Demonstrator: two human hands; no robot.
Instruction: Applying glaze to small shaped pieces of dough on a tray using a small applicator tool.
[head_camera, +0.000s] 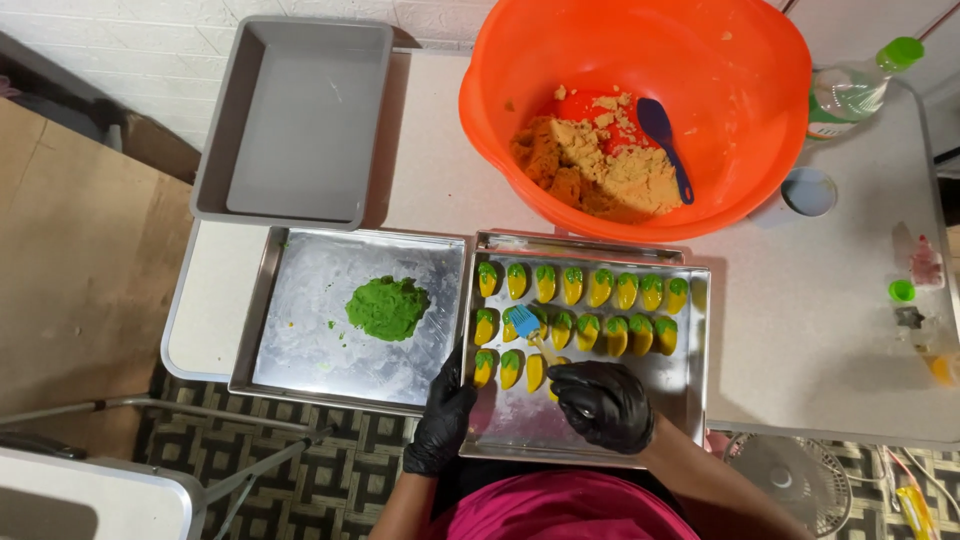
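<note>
Two black-gloved hands are working over a white table (800, 330) above a patterned floor (330, 480), the right hand (603, 404) closing around a small brush (527, 325) over yellow-and-green sweets (600, 288), the left hand (445, 415) gripping the tray (690, 400) edge, its fingers partly hiding, and a fan (790, 478) getting cut off.

Black gloves on left hand (441, 420) and right hand (603, 404); pink top
</note>
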